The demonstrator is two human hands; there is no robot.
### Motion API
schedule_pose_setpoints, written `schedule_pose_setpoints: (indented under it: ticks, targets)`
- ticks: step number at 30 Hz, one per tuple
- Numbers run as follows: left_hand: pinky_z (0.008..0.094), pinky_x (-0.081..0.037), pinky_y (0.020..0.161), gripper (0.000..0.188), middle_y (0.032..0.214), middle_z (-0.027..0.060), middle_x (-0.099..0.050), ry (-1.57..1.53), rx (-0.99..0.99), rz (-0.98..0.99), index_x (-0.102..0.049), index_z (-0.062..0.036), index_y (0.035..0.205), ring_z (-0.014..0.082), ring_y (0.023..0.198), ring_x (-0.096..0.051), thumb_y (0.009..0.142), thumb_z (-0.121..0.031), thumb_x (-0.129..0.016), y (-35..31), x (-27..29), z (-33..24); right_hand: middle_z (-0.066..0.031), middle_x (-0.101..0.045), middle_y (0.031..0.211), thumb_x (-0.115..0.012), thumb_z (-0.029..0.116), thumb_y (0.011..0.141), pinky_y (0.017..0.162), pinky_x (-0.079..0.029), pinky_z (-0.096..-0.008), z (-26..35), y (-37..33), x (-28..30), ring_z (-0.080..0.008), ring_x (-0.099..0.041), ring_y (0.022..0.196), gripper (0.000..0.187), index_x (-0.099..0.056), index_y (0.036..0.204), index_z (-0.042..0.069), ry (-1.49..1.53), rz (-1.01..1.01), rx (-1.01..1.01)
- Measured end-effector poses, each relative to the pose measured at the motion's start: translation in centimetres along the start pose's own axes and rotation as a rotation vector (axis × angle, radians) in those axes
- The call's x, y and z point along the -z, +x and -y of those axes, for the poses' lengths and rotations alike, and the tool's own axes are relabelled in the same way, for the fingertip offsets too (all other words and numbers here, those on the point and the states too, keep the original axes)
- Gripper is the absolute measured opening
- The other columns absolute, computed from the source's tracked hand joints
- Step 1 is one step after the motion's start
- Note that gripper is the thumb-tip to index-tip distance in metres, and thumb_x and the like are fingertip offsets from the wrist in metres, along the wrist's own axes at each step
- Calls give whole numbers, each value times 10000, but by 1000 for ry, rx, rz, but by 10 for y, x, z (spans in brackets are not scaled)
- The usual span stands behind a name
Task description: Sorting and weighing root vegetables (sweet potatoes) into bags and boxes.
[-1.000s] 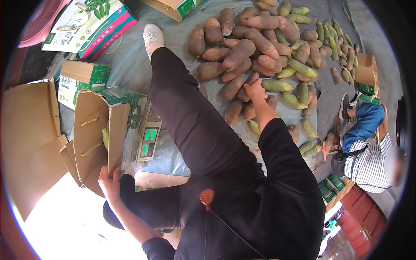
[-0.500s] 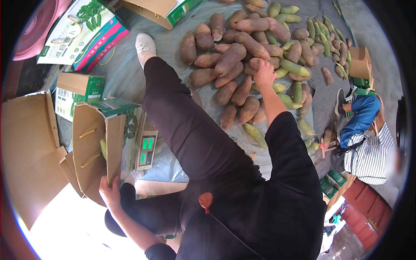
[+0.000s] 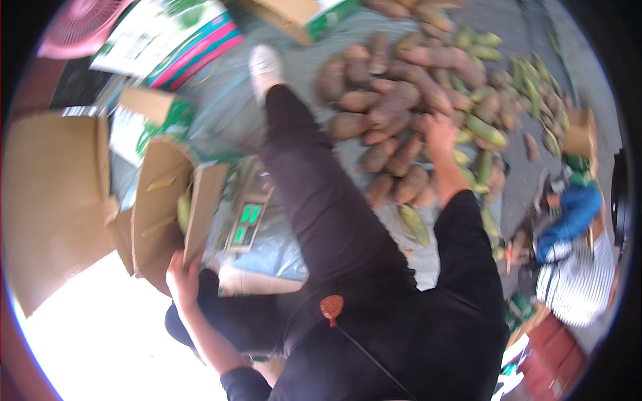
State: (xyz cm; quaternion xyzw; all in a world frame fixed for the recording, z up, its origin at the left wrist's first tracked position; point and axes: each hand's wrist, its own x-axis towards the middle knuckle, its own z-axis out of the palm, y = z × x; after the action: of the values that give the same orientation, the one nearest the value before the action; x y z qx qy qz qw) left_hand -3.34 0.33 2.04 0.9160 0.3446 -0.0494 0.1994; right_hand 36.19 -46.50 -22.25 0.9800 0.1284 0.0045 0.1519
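My left hand (image 3: 183, 279) pinches the near edge of an open cardboard carton (image 3: 206, 210), thumb and fingers closed on its wall. Inside the carton a green radish (image 3: 184, 212) partly shows; the rest of the inside is hidden. Beside it a digital scale (image 3: 247, 224) displays lit green digits. My right hand (image 3: 440, 137) reaches into a heap of brownish-red root vegetables (image 3: 394, 105) and green radishes (image 3: 486, 131). Its fingers lie against the roots, but they are blurred, and whether they grip one is not clear.
A large cardboard flap (image 3: 60, 200) stands at the left. Behind the carton are a smaller box (image 3: 148, 117), a printed gift box (image 3: 167, 47) and a pink basket (image 3: 83, 27). My outstretched leg (image 3: 311, 187) separates carton from heap. Another person (image 3: 575, 281) sits at the far right.
The whole view has swung, so the scene sits farther right and slightly lower, and it is more blurred. Both hands stay at nearly the same places, one on the carton, one at the heap.
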Motion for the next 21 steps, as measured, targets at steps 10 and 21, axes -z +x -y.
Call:
schedule_pose_setpoints:
  ticks: [10,21]
  targets:
    - [384,-482,679,215,825,111,-588,36,-22,-22,-656,-68,933,322,780,-598,738,-156,-676,-2,5,6,-98,-542,1163,-713,193,750,877,-443,-438,-23,-14,23,-298,-525,1083,572,-479,1272,168,445,8,-252]
    - [405,-466,769,296,922,126,-593,7,73,94,-647,-75,1021,331,894,-585,740,-160,-678,-8,21,11,-104,-484,1253,-659,15,799,992,-371,-299,87,-1,258,-181,-489,1146,550,-409,1288,-20,1856,-32,204]
